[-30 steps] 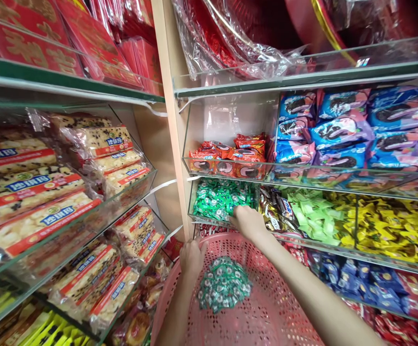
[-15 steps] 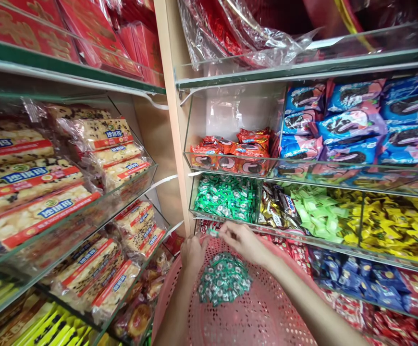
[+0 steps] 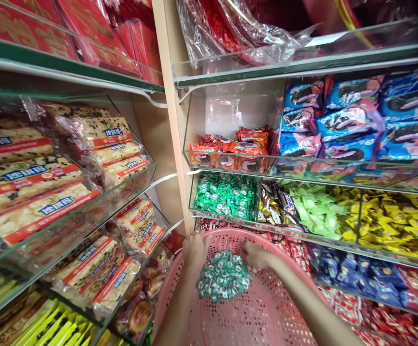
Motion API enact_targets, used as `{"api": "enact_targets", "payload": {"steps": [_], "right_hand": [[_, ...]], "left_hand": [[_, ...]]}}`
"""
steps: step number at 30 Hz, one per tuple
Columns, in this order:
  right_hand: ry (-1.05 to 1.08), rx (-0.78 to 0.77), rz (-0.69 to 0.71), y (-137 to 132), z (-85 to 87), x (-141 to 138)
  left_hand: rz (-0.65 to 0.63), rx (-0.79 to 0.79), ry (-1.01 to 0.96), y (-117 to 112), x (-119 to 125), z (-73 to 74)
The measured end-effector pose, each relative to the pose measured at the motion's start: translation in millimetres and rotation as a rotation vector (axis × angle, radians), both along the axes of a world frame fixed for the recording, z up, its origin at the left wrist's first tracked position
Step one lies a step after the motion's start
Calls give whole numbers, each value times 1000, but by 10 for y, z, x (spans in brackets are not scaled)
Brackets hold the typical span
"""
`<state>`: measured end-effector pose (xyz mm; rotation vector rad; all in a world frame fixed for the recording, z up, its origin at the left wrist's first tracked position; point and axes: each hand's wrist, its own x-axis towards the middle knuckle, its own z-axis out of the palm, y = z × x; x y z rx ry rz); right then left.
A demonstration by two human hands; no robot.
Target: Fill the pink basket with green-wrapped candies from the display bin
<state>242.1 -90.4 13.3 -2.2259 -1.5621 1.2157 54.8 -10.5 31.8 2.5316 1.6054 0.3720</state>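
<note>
Shop shelving, glass bins (image 3: 230, 214) of sweets. Pink basket (image 3: 266, 307) tilted toward bin, left hand (image 3: 194, 250) clamped on rim, steadying. Right hand (image 3: 254, 254) curled, grip unclear, at 3 o'clock edge of green candy pile (image 3: 223, 281).

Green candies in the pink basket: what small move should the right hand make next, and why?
Probably close the fingers on some of the green candies and lift. The right hand rests in the pink basket at the pile's edge, the left hand grips the rim, and the green candy bin sits just above.
</note>
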Motion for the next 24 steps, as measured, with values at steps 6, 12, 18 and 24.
{"api": "enact_targets", "payload": {"steps": [6, 12, 18, 24], "right_hand": [[4, -45, -18, -20, -6, 7], [30, -106, -28, -32, -37, 9], [65, -104, -69, -11, -132, 7], [162, -147, -112, -1, -194, 50]], "left_hand": [[-10, 1, -9, -16, 14, 2], [-29, -7, -17, -20, 21, 5], [-37, -23, -16, -26, 17, 31], [-39, -30, -10, -18, 26, 59]]}}
